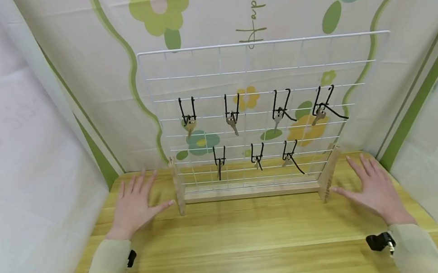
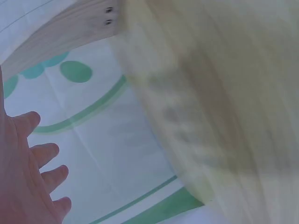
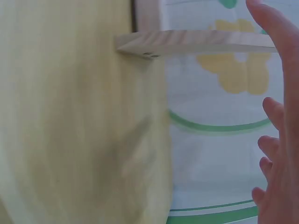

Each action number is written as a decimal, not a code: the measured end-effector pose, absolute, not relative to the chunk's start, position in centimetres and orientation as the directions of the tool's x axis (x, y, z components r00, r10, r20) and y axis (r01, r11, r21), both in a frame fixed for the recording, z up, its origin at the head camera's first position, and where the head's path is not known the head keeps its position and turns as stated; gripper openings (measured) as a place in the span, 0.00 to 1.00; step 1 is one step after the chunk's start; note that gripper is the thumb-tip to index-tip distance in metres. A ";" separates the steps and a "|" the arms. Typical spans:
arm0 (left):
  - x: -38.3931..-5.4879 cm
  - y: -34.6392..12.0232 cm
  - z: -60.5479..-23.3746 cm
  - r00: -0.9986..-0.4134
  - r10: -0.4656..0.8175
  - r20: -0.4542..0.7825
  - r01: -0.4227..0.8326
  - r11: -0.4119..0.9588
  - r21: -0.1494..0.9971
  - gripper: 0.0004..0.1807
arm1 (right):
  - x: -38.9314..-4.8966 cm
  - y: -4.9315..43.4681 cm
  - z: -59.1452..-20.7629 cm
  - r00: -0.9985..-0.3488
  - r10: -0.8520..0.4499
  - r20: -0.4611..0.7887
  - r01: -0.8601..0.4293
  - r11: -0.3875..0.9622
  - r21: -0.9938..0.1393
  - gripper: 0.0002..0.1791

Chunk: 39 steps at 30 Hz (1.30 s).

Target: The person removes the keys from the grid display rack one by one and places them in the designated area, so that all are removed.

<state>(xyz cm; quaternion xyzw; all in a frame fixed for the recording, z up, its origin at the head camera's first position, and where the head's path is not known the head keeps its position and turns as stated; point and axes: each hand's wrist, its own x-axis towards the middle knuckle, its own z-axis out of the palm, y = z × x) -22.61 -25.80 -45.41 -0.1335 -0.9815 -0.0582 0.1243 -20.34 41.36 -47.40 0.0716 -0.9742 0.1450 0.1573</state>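
Observation:
A white wire grid rack (image 1: 265, 43) stands upright on a wooden base bar (image 1: 250, 191) between two wooden side feet. Black hooks (image 1: 193, 107) hang on it in two rows, several above and three below. Metal keys (image 1: 235, 127) dangle from the upper hooks, and small keys show on the lower ones. Fingers spread, my left hand (image 1: 133, 206) is beside the left foot (image 1: 178, 189), thumb tip close to it. My right hand (image 1: 375, 190), also spread and holding nothing, is beside the right foot (image 1: 329, 175); its thumb points at that foot.
The rack stands on a wood-grain table (image 1: 232, 244). Behind it hangs a white cloth (image 1: 290, 18) with printed flowers and green bands. More white cloth closes off the left and right sides. A black device (image 1: 379, 241) sits at the right wrist.

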 end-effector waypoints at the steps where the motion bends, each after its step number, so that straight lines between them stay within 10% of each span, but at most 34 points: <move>1: -22.6 -25.7 -45.1 -0.932 0.245 0.267 0.278 0.956 0.094 0.60 | -20.4 41.3 -47.0 -0.939 -0.090 0.333 -0.192 0.937 -0.290 0.59; 15: -21.0 -20.6 -37.6 -0.893 -0.042 0.448 0.325 0.628 0.707 0.39 | -20.7 37.9 -37.8 -0.901 0.256 0.352 -0.217 0.435 -0.874 0.27; 26: -21.0 -15.7 -32.8 -0.835 -0.058 0.547 0.526 0.211 0.824 0.25 | -24.2 35.3 -34.7 -0.844 0.440 0.305 -0.349 -0.021 -0.937 0.23; 39: -24.1 -13.4 -30.8 -0.841 -0.166 0.516 0.491 0.168 0.855 0.21 | -25.5 35.7 -34.7 -0.855 0.420 0.305 -0.327 0.022 -0.945 0.15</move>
